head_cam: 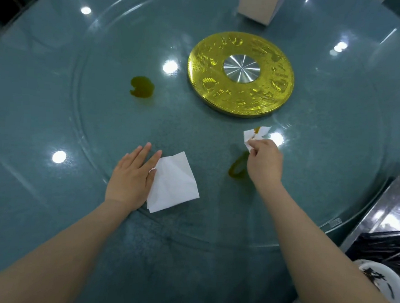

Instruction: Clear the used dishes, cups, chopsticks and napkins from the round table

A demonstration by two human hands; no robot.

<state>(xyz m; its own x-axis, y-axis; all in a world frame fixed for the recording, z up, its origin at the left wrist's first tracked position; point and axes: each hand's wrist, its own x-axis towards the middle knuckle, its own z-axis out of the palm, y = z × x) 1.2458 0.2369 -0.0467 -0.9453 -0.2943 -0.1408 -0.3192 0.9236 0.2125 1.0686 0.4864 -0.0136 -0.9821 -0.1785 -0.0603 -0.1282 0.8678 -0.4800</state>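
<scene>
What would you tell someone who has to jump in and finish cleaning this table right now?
Left hand: flat on the glass table, its thumb at the clean napkin.
Right hand: fingers pinching a stained napkin scrap.
Done: no dishes, cups or chopsticks remain on the visible table; a plate and dark chopsticks sit in the cart at right.
Left: wipe the two greenish spills, then remove both napkins.

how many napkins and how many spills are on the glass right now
napkins: 2, a clean napkin beside the left hand and a stained napkin pinched in the right hand
spills: 2, far spill and near spill
total: 4
</scene>
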